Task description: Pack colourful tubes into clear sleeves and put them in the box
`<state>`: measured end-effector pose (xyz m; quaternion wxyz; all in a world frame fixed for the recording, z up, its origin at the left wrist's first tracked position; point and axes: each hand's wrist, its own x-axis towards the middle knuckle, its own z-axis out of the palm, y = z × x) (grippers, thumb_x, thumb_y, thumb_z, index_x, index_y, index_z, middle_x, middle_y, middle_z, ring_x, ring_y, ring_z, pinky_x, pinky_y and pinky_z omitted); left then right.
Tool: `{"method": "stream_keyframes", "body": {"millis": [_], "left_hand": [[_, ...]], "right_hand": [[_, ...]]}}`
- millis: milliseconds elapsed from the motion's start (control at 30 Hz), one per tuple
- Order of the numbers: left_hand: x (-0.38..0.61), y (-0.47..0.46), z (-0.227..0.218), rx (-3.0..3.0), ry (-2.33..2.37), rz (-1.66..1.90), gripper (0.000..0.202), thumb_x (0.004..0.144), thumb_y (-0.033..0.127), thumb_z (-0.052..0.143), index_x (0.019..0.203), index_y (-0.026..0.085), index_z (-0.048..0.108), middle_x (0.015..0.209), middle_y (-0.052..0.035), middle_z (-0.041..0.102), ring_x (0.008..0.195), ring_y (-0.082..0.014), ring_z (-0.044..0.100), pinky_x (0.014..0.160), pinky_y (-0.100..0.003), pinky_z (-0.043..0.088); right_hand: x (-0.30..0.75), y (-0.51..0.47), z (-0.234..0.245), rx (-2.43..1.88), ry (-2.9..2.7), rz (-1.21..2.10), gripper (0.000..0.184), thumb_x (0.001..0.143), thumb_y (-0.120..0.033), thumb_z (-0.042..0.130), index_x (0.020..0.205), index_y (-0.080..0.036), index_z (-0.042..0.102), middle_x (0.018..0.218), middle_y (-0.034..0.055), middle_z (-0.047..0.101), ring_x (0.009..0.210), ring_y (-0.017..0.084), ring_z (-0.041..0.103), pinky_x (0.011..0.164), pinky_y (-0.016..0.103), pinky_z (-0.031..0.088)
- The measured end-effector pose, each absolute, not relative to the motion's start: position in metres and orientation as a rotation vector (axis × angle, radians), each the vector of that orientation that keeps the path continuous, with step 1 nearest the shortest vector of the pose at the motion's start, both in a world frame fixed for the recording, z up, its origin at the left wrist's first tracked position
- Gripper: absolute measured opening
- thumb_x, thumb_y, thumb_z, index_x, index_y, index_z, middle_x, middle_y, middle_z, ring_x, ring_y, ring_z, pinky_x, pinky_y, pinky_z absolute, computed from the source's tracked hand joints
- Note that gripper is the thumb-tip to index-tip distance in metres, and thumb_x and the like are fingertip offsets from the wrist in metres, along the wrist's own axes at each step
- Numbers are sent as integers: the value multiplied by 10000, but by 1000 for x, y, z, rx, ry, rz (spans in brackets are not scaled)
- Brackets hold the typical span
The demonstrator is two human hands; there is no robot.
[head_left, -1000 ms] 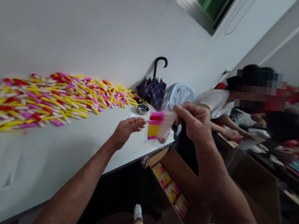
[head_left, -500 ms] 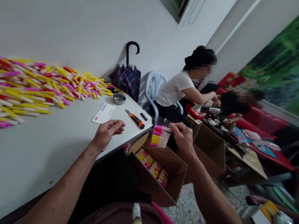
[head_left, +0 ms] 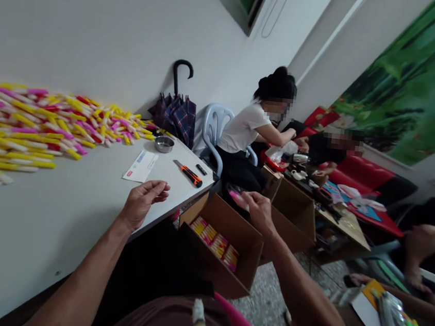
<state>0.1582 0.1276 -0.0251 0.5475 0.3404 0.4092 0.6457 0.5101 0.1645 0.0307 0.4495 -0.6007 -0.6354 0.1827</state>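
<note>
Loose pink, yellow, red and white sticks (head_left: pixel 22 132) are heaped across the left of the desk (head_left: pixel 57 239). The left hand (head_left: pixel 143 202) is held open, fingers slightly curled, above the front edge. A paper slip (head_left: pixel 140 166) with illegible print, a steel bowl (head_left: pixel 164 144) and an orange-handled utility knife (head_left: pixel 187 174) are placed towards the right corner. Sticks are packed in rows (head_left: pixel 212 244) in an open cardboard carton (head_left: pixel 244 254), above which a blurred pink-tipped bundle (head_left: pixel 236 197) is pinched by the right hand (head_left: pixel 259 212).
</note>
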Motion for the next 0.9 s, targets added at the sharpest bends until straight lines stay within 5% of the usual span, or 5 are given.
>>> {"method": "stream_keyframes", "body": {"millis": [300, 433, 633, 900], "left_hand": [[167, 127, -27, 805, 950, 1495, 509, 683, 533, 883, 999, 154, 760, 988, -72, 753, 814, -156, 669, 815, -313, 580], [168, 125, -27, 792, 956, 1510, 517, 671, 540, 888, 987, 151, 760, 976, -71, 753, 805, -156, 672, 811, -317, 579], [177, 121, -26, 837, 960, 1449, 505, 670, 534, 888, 984, 157, 770, 990, -80, 764, 804, -160, 686, 825, -324, 574], [219, 128, -18, 955, 878, 1314, 525, 719, 534, 857, 1061, 153, 741, 992, -82, 756, 828, -152, 673, 773, -269, 535]], "right_hand": [[525, 170, 93, -1257, -1441, 427, 364, 838, -526, 702, 791, -165, 723, 748, 48, 691, 659, 169, 596, 649, 301, 520], [520, 160, 74, -1321, -1472, 191, 367, 850, -537, 649, 774, -186, 724, 725, 46, 699, 696, 188, 606, 687, 308, 500], [533, 167, 14, -1527, -1515, 451, 449, 808, -595, 653, 758, -155, 728, 743, 86, 727, 724, 223, 639, 669, 319, 511], [524, 163, 52, -1321, -1294, 819, 431, 748, -580, 784, 791, -165, 674, 732, 48, 717, 642, 164, 653, 610, 283, 561]]}}
